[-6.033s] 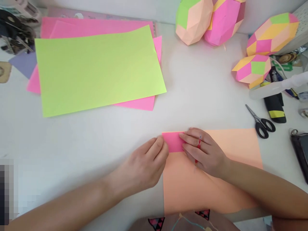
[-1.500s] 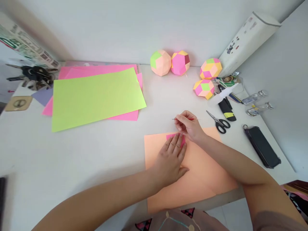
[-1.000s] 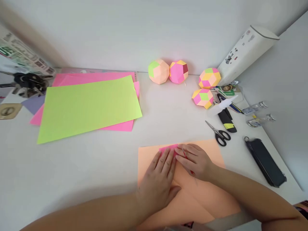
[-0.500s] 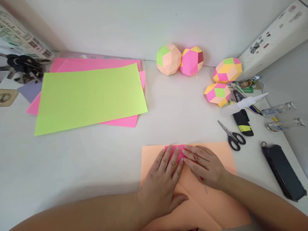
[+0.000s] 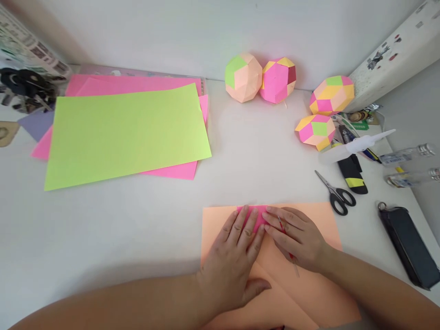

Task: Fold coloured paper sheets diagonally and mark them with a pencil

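My left hand (image 5: 233,259) lies spread over the pink paper (image 5: 260,220), my right hand (image 5: 299,238) pinning its right end, a red tool (image 5: 281,225) tucked between the fingers; on the orange sheet (image 5: 213,224) beneath, it seems light, slippery, best held by its edges.

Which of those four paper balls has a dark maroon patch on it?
The mostly pink ball, just right of the peach-and-green one: a dark maroon panel shows on its right side. The other three show none.
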`<state>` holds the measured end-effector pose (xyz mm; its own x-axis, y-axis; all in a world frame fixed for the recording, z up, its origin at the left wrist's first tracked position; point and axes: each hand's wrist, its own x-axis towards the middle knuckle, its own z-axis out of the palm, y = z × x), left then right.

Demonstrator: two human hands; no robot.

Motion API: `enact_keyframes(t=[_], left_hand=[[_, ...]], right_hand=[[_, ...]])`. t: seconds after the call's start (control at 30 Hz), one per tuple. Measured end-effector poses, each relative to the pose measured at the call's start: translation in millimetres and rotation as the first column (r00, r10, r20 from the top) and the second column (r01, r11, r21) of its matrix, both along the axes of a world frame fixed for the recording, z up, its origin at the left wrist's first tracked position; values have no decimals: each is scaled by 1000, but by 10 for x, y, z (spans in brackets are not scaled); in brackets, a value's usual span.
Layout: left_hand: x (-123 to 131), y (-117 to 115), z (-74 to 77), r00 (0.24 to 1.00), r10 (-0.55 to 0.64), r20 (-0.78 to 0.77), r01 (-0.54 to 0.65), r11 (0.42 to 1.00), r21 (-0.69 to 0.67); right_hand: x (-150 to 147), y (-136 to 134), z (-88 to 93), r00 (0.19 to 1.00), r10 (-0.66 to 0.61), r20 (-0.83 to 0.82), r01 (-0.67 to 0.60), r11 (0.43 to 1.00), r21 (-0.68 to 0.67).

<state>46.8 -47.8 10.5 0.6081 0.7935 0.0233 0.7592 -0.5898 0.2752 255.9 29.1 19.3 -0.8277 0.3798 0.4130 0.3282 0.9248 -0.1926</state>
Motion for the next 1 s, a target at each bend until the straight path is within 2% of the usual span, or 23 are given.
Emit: enact_keyframes(t=[0.6, 1.0], left_hand=[[5, -15, 4, 1000, 16, -23, -14, 995, 99], [10, 5, 32, 999, 27, -40, -23, 994, 106]], right_hand=[[16, -17, -27, 999, -25, -30, 24, 1000, -7], [15, -13, -21, 1000, -15, -27, 14, 1000, -19]])
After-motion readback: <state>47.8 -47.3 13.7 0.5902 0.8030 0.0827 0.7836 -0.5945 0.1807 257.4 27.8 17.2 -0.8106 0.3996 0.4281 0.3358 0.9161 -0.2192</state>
